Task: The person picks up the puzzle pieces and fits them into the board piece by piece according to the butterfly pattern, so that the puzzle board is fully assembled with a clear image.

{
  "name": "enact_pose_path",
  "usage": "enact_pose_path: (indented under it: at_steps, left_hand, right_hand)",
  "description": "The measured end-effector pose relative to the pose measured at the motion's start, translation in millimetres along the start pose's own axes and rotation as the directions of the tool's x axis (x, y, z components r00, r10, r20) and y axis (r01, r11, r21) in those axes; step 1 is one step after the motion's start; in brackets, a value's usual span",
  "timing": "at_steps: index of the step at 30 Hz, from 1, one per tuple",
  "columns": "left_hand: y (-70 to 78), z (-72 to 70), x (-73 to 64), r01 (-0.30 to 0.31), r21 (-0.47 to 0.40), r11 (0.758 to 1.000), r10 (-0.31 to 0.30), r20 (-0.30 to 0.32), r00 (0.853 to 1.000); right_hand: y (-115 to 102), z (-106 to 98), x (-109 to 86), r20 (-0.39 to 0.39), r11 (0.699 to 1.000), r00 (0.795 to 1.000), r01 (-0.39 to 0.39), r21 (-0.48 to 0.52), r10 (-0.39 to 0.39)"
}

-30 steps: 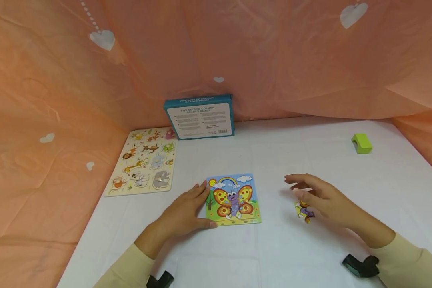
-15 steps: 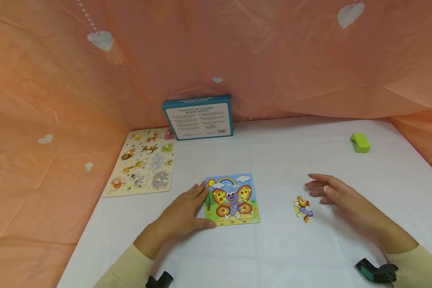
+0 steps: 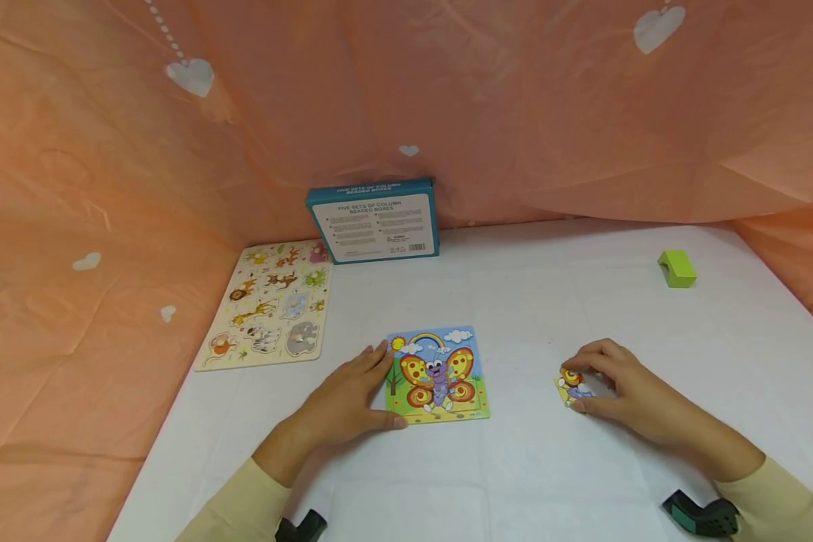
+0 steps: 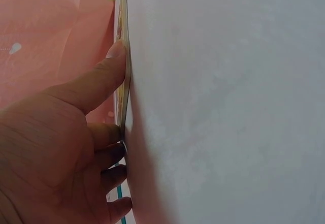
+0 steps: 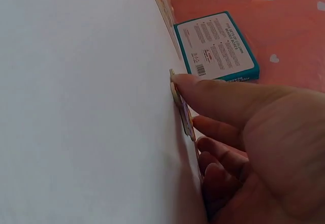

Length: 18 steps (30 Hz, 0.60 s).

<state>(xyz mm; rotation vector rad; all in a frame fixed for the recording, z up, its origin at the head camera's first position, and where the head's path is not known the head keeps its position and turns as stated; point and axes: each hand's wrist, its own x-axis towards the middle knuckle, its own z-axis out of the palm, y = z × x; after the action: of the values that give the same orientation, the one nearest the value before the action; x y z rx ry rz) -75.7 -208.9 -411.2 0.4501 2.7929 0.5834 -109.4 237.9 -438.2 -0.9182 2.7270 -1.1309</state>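
On the white table lies a square butterfly puzzle board [image 3: 438,374], flat and face up. My left hand [image 3: 345,395] rests at its left side, fingers straight along that edge and thumb over the lower left corner; the left wrist view shows the thumb [image 4: 109,74] against the board's edge. Right of the board, my right hand [image 3: 626,388] pinches a small colourful puzzle piece [image 3: 572,385] with an orange swirl and purple on it. In the right wrist view the thumb [image 5: 213,94] lies on the piece's near edge, which tilts up slightly, with curled fingers behind.
An animal puzzle board [image 3: 269,305] lies at the back left. Beside it a teal and white box [image 3: 376,222] stands against the orange heart-printed curtain [image 3: 515,113]. A green arch block [image 3: 678,269] sits at the back right.
My right hand first drew back to the right, uncovering the puzzle piece, then came back left and took the piece between thumb and fingers. The left hand and the board stayed put.
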Motion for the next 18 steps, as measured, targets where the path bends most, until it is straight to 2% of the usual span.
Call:
enact_pose_path:
  at_steps: [3, 10, 14, 18]
  left_hand:
    - [-0.7, 0.5, 0.2, -0.002, -0.002, 1.000, 0.002, -0.002, 1.000]
    - [1.1, -0.7, -0.7, 0.004, -0.006, 1.000, -0.004, -0.003, 1.000]
    - [1.3, -0.4, -0.6, 0.006, 0.001, 1.000, -0.006, 0.000, 1.000]
    - [1.0, -0.2, -0.1, 0.004, 0.008, 1.000, -0.004, -0.001, 1.000]
  right_hand:
    - [-1.0, 0.1, 1.1, -0.013, 0.999, 1.000, -0.014, 0.044, 0.014]
    - [-8.7, -1.8, 4.9, -0.012, 0.982, 0.994, -0.105, 0.154, 0.108]
    - [-13.2, -0.7, 10.5, -0.025, 0.951, 0.995, -0.089, 0.296, 0.100]
    - [-20.9, 2.4, 19.9, 0.003, 0.932, 0.998, -0.053, 0.360, 0.056]
